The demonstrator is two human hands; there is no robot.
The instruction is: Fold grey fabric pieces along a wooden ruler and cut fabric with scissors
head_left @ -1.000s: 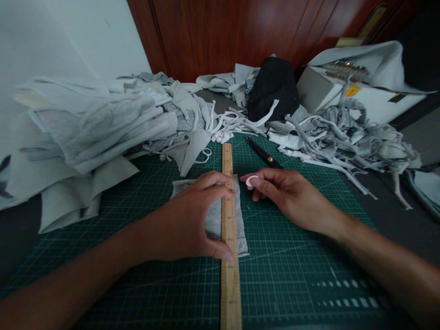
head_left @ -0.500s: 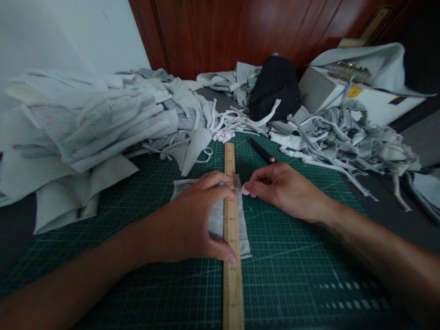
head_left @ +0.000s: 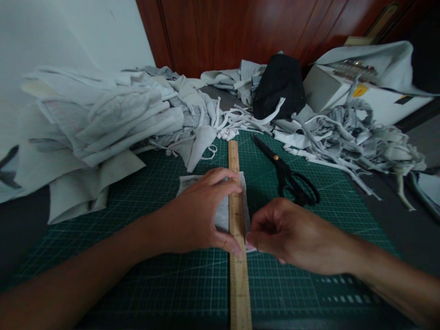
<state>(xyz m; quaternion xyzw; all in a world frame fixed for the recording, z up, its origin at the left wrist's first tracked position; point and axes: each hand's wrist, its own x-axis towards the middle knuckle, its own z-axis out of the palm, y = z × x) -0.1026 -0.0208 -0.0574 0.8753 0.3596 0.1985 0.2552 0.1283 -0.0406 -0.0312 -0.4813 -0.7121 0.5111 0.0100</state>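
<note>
A wooden ruler [head_left: 237, 220] lies lengthwise over a small piece of grey fabric [head_left: 222, 213] on the green cutting mat [head_left: 192, 288]. My left hand [head_left: 197, 213] presses the ruler down, its thumb and fingers spread apart along the wood. Close to the ruler's right edge, my right hand [head_left: 285, 229] is closed in a pinch around a small pink piece of tailor's chalk [head_left: 249, 242], mostly covered by the fingers. The chalk is at the fabric's near right corner. Black-handled scissors [head_left: 287, 172] rest on the mat just beyond my right hand.
Stacked grey and white fabric [head_left: 120, 114] rises at the left. Tangled fabric strips [head_left: 357, 133] lie at the right, in front of a white box [head_left: 378, 98]. A black cloth item [head_left: 280, 87] sits at the back, near a reddish wooden panel [head_left: 233, 36].
My right hand has moved toward me along the ruler's edge with the chalk, uncovering the scissors' handles. My left hand stays on the ruler. The whole view has shifted slightly.
</note>
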